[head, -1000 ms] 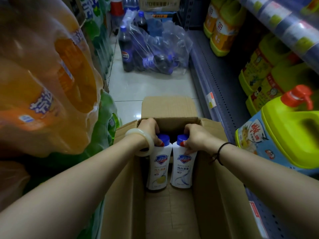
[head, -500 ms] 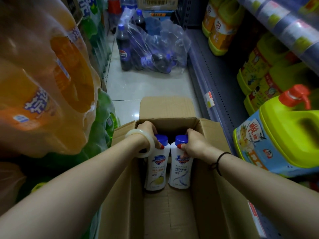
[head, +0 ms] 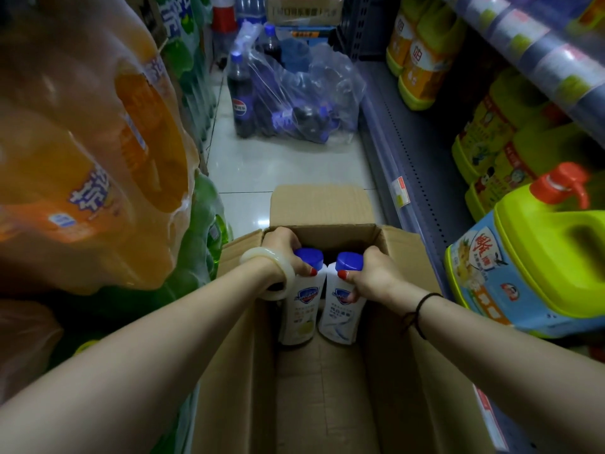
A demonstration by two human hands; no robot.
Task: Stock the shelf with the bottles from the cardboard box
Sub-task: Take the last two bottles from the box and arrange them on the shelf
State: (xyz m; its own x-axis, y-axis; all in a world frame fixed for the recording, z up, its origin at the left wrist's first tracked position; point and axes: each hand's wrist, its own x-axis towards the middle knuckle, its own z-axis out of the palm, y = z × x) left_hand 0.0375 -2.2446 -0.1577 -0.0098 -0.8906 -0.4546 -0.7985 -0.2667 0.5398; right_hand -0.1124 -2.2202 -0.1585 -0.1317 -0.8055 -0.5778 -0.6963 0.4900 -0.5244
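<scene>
The bottles, left bottle and right bottle, are standing side by side at the far end of the cardboard box. They are coming up a little higher than a moment ago, so the lift is starting. The left hand and right hand are wrapping their fingers tight around the necks. Both bottles are white with blue caps and blue badges.

Left hand and right hand each grip a white bottle inside the cardboard box
</scene>
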